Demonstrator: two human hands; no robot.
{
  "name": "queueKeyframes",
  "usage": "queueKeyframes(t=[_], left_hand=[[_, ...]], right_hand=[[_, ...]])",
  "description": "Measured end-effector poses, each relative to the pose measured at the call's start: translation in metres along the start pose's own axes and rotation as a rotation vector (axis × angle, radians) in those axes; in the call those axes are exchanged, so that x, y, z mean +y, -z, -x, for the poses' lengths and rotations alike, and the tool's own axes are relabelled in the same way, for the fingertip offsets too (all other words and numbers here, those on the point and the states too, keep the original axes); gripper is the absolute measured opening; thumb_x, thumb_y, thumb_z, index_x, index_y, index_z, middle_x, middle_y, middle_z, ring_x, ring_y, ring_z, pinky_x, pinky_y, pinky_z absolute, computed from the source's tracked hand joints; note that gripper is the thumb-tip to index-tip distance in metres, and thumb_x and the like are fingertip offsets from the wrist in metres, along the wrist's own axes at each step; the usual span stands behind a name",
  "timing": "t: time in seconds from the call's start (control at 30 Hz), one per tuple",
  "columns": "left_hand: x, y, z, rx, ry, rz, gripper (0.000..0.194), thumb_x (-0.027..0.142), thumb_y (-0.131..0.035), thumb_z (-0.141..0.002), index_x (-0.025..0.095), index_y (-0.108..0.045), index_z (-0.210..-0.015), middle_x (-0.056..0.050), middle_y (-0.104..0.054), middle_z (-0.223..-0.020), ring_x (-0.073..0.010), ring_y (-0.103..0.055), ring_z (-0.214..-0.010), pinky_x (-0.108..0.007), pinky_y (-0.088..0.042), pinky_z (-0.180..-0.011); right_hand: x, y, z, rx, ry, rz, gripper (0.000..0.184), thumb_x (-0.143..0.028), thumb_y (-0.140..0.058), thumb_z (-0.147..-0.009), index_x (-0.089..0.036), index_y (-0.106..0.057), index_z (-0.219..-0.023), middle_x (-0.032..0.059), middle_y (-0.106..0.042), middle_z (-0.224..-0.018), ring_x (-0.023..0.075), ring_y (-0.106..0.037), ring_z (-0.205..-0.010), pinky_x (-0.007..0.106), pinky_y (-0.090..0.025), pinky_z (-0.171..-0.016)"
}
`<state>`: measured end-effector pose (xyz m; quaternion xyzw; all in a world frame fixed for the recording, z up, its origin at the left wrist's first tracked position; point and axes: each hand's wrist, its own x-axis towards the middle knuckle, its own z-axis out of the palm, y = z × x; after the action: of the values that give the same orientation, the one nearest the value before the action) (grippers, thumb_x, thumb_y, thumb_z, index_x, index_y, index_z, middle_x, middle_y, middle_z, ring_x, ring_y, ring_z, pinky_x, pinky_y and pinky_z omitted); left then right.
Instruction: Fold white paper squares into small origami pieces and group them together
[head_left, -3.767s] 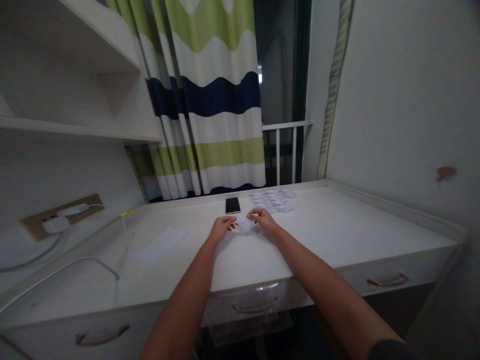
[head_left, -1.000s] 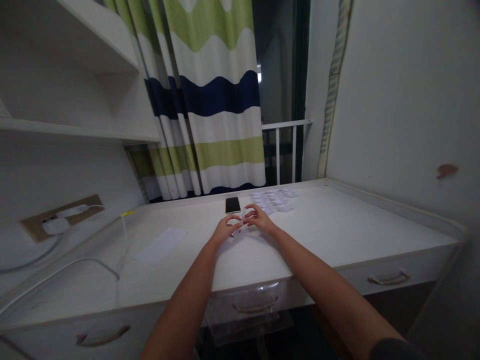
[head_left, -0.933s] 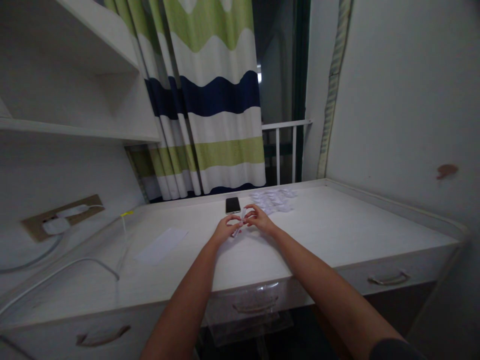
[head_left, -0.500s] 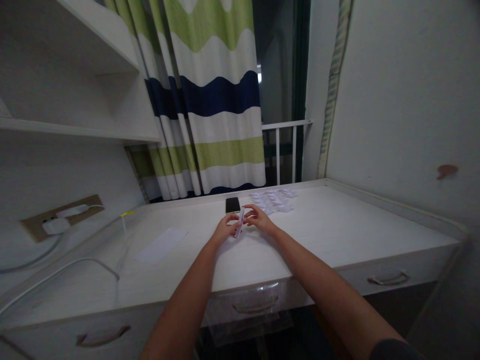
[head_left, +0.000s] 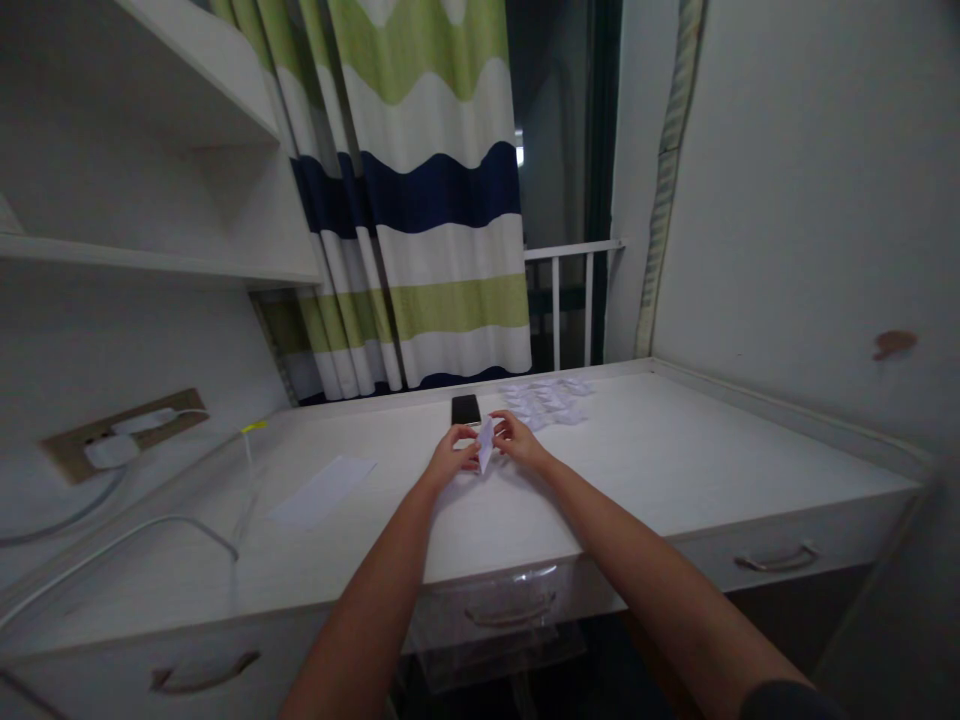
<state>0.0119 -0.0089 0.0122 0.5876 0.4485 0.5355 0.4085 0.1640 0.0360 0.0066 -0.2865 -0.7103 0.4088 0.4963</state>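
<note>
Striped green, white and navy curtain (head_left: pixel 450 190) hangs behind your white worktop (head_left: pixel 675 450), covering much of the left part of its back edge. On your left, nearer the worktop's left edge, a flat white sheet (head_left: pixel 322 490) lies at a slant. Right of the middle, close to the back edge, you have a cluster of white folded pieces (head_left: pixel 544 402) lying together. Your right hand (head_left: pixel 519 442) is half curled, its thumb and fingers pinching the right side of a small folded paper (head_left: pixel 486 445); your left hand (head_left: pixel 452 455), curled about as far, grips the left side. Just beyond your left hand, towards the back edge, lies a dark phone (head_left: pixel 465 408). That small folded paper stands tilted between your fingertips, over the middle of the worktop; whether it touches the surface, you cannot tell.
</note>
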Motion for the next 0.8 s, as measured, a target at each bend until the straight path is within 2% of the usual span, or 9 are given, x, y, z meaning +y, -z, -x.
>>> queueKeyframes(t=[0.23,0.37,0.47,0.6,0.7,0.8], left_hand=[[0.0007,-0.0012,0.0006,-0.009,-0.001,0.004,0.029,0.024,-0.067,-0.06,0.014,-0.049,-0.08,-0.007,-0.052,-0.101,-0.0118,-0.06,-0.064,-0.026,-0.052,-0.051],[0.0013,-0.0006,0.0008,-0.012,-0.003,0.015,0.023,0.02,-0.061,-0.063,0.014,-0.047,-0.08,-0.006,-0.052,-0.102,-0.0107,-0.059,-0.064,-0.027,-0.053,-0.052],[0.0033,-0.0002,0.0014,0.005,0.008,0.012,0.022,0.015,-0.054,-0.064,0.016,-0.046,-0.085,-0.006,-0.051,-0.103,-0.0105,-0.058,-0.065,-0.028,-0.053,-0.053],[0.0051,-0.0003,0.0021,0.002,-0.001,-0.012,0.031,0.011,-0.046,-0.063,0.019,-0.045,-0.093,-0.005,-0.052,-0.103,-0.0114,-0.059,-0.067,-0.028,-0.051,-0.054],[0.0023,-0.0007,0.0007,0.001,-0.042,-0.041,0.033,0.011,-0.045,-0.062,0.019,-0.046,-0.094,-0.005,-0.053,-0.102,-0.0127,-0.058,-0.07,-0.027,-0.05,-0.054],[-0.0029,-0.001,-0.0021,0.034,-0.084,-0.133,0.031,0.01,-0.047,-0.061,0.018,-0.046,-0.09,-0.005,-0.052,-0.1,-0.0109,-0.057,-0.064,-0.024,-0.048,-0.052]], right_hand=[[-0.0023,-0.0053,0.0031,-0.05,-0.047,-0.025,0.027,-0.02,-0.057,-0.065,-0.018,-0.047,-0.089,-0.0023,-0.055,-0.067,0.0086,-0.055,-0.052,0.019,-0.043,-0.045],[-0.0042,-0.0048,0.0038,-0.047,-0.057,-0.011,0.027,-0.014,-0.054,-0.063,-0.018,-0.047,-0.089,-0.0032,-0.054,-0.066,0.008,-0.054,-0.05,0.02,-0.045,-0.046],[-0.0042,-0.0037,0.0037,-0.047,-0.023,0.014,0.028,-0.009,-0.052,-0.062,-0.019,-0.049,-0.089,-0.0028,-0.055,-0.068,0.008,-0.054,-0.052,0.02,-0.045,-0.048],[-0.0011,-0.002,0.003,-0.063,0.033,0.041,0.029,-0.008,-0.05,-0.063,-0.018,-0.052,-0.09,-0.0002,-0.057,-0.076,0.0082,-0.055,-0.056,0.021,-0.045,-0.051],[0.0017,-0.0013,0.0023,-0.088,0.076,0.063,0.03,-0.009,-0.051,-0.063,-0.018,-0.054,-0.091,0.0011,-0.058,-0.08,0.0084,-0.055,-0.06,0.021,-0.046,-0.055],[0.0015,-0.003,0.003,-0.1,0.093,0.084,0.029,-0.009,-0.052,-0.063,-0.017,-0.054,-0.091,0.0011,-0.058,-0.08,0.0082,-0.054,-0.06,0.021,-0.045,-0.056]])
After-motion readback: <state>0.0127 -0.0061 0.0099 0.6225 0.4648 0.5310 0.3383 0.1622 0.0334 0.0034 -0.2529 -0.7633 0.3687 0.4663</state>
